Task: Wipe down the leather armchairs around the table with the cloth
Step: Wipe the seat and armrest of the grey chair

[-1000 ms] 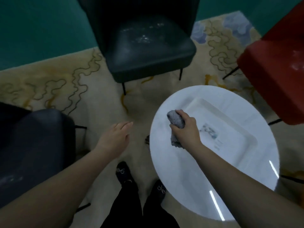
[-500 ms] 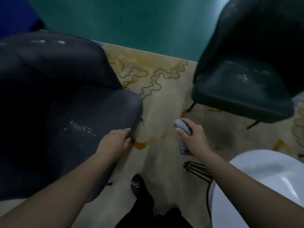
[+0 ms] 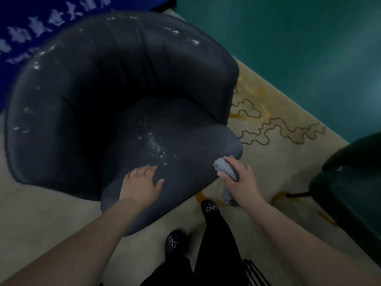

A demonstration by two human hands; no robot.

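Note:
A dark grey leather armchair (image 3: pixel 99 96) fills the left and middle of the view, its curved back towards the far side. White specks of dust lie on its seat (image 3: pixel 156 145) and along the top of the back. My left hand (image 3: pixel 142 182) rests flat on the front of the seat, fingers spread. My right hand (image 3: pixel 240 179) grips a bunched grey cloth (image 3: pixel 223 167) just beyond the seat's front right corner; the cloth's tail hangs below my palm.
A second dark green armchair (image 3: pixel 354 182) stands at the right edge on thin black legs. Beige carpet (image 3: pixel 274 129) with wavy brown lines lies between the chairs. My feet in dark shoes (image 3: pixel 209 208) stand by the seat's front. Black wire table legs (image 3: pixel 253 271) show bottom right.
The view has swung left from the white table to the grey armchair. My left hand has come down onto the seat. My right hand carried the cloth over to the seat's corner.

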